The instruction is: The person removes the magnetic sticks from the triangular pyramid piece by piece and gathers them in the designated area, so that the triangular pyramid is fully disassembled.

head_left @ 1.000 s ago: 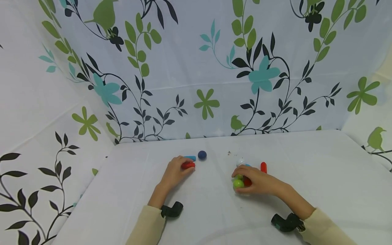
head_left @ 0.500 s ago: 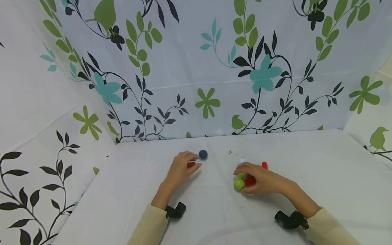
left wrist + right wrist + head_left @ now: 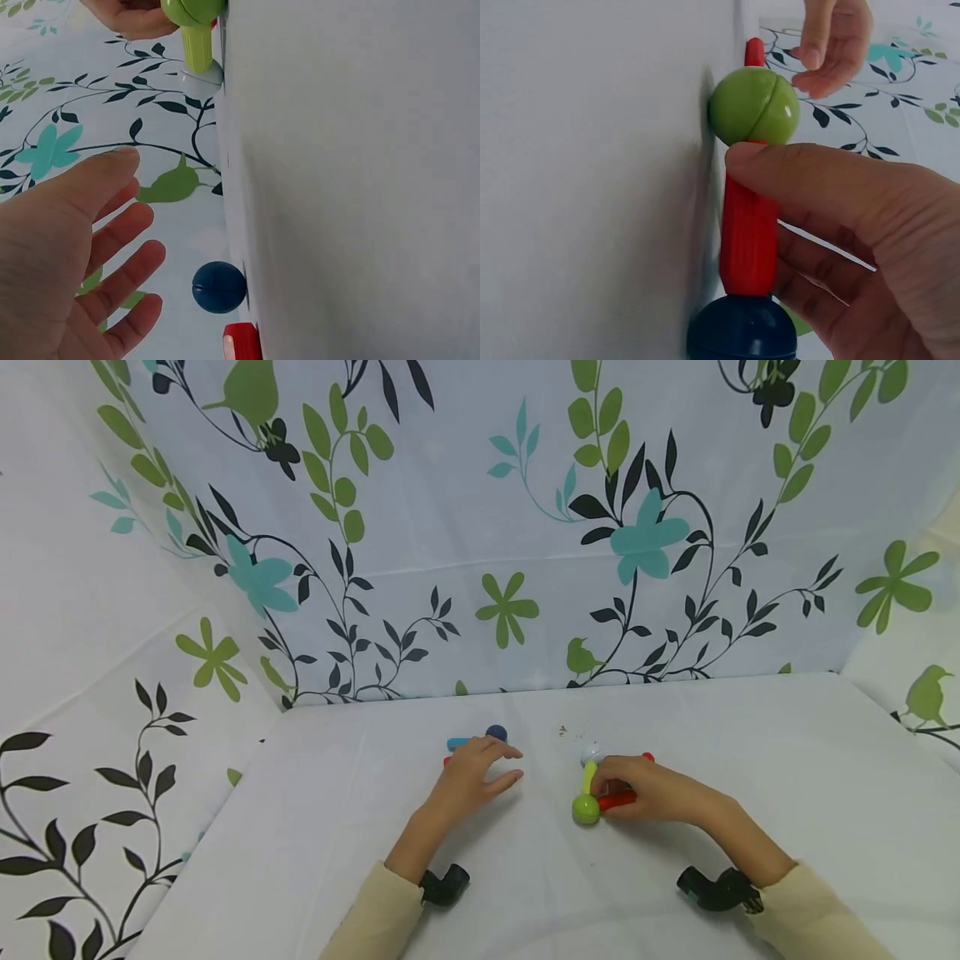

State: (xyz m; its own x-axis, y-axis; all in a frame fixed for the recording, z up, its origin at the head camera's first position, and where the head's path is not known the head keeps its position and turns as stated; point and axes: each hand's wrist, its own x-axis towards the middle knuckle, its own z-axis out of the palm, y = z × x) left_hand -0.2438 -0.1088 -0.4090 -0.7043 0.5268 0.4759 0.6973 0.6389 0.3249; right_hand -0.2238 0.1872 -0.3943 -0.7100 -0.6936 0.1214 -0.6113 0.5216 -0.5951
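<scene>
My right hand [image 3: 656, 789] pinches a red rod [image 3: 748, 232], its thumb near the green ball [image 3: 754, 105] at one end. A dark blue ball [image 3: 742, 330] sits at the rod's other end. From the green ball a lime rod [image 3: 589, 777] runs to a whitish ball [image 3: 592, 753]. My left hand [image 3: 468, 781], fingers spread and holding nothing, hovers over the table left of these joined pieces. Near it lie a loose dark blue ball [image 3: 219, 287], a light blue rod [image 3: 457, 743] and a red rod [image 3: 242, 343], mostly hidden by the hand in the head view.
A red tip [image 3: 648, 757] shows behind my right hand. The white-covered table [image 3: 360, 777] ends at a leaf-patterned cloth [image 3: 435, 635] hanging at the back. Small dark specks [image 3: 562, 730] lie on the tabletop.
My left hand has come away from the red and light blue rods and moved right, fingers spreading. My right fingers have drawn back from the lime rod, which now shows more fully.
</scene>
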